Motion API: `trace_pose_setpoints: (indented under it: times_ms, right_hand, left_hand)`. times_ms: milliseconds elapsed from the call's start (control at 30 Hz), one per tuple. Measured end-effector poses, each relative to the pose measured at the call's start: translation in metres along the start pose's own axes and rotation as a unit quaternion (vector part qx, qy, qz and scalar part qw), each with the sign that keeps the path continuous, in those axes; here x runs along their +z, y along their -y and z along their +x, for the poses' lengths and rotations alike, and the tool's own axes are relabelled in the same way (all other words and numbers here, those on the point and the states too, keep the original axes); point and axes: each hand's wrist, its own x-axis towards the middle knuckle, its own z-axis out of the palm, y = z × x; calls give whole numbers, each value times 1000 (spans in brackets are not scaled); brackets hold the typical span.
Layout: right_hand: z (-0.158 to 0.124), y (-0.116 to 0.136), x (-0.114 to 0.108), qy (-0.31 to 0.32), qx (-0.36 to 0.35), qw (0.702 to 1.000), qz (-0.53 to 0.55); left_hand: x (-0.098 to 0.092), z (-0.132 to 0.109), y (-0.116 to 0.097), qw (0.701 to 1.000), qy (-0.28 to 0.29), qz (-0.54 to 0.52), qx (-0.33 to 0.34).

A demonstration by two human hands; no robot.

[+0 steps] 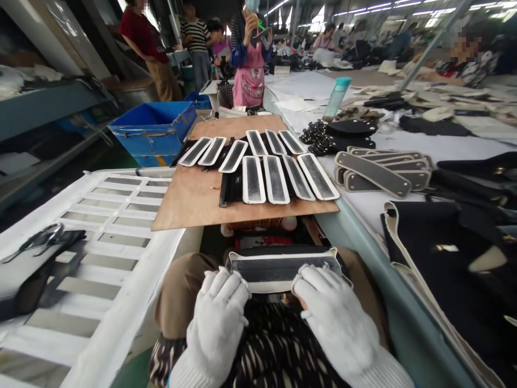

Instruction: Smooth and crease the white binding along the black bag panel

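Left hand [218, 318] and right hand [335, 318] grip the white-edged panel [278, 269] by its ends, fingers [236, 285] clenched; an even pull should keep it flat

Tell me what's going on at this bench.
A seated person in white gloves holds a white-edged dark strip across the lap, the left hand on one end and the right hand on the other. Ahead, a plywood board carries two rows of matching strips laid side by side. A blue crate stands behind the board, and grey strips are stacked on the table to the right. Other people stand further back.
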Motion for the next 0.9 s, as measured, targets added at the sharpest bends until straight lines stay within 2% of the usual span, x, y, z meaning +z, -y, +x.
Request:
trace_pose_setpoints:
  times_ms: [200,300,567,800,900]
  right_hand:
    - [0,1,2,12,1,1000,0]
    - [-2,-2,1,16,1,1000,1]
    - [11,5,-3,-10,14,1000,-10]
    - [19,9,-3,75,90,993,-34]
    - [24,12,-5,83,104,990,-54]
  left_hand:
    - [8,-10,6,1000,10,-8,3]
    - [12,-11,4,1000,-2,-12,-7]
    - [-4,11,-13,998,5,-22,-66]
    - [-3,18,-17,993,31,-18,-114]
    - [1,15,-22,991,33,27,-127]
